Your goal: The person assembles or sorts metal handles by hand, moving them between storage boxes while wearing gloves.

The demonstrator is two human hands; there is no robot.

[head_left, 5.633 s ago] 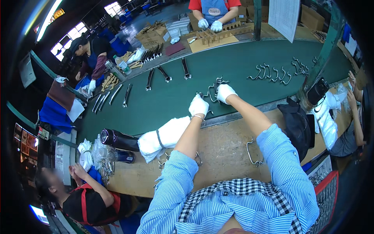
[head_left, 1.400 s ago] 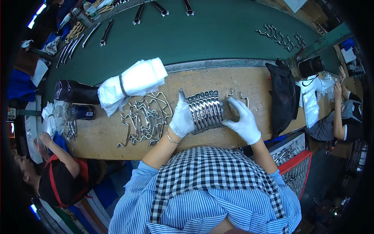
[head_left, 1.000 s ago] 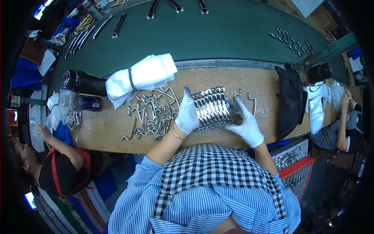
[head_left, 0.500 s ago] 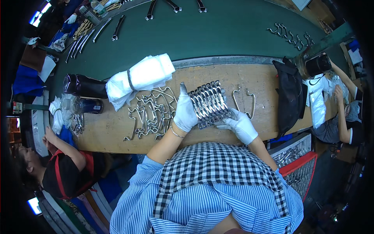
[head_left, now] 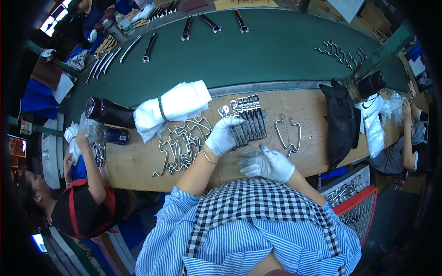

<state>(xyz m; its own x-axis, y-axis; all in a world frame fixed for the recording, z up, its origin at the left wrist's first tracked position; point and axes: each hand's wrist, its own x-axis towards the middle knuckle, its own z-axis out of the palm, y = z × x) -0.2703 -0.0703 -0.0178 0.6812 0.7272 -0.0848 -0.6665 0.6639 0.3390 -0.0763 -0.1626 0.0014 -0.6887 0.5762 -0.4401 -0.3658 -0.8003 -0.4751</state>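
A row of shiny chrome wrenches (head_left: pixel 250 118), lined up side by side, is held up above the bench in front of me. My left hand (head_left: pixel 222 137), in a white glove, is closed around the left end of the row. Its thumb lies across the front and a few grey fingertips show at the right end. Below the row and apart from it, my right hand (head_left: pixel 271 164), also gloved, is open with fingers stretched to the left. A pile of bent chrome rods (head_left: pixel 182 147) lies left of my left hand. Two more bent rods (head_left: pixel 295 138) lie to the right.
A white plastic roll (head_left: pixel 179 108) and a dark bottle (head_left: pixel 108 112) lie at the left. A black bag (head_left: pixel 340 124) rests at the right. Beyond the wooden bench (head_left: pixel 138 172), several tools lie on the green belt (head_left: pixel 221 60). Co-workers sit at both sides.
My right hand has let go of the wrenches and dropped lower, its fingers now extended. The row has been turned more upright in my left hand. The view has shifted slightly.
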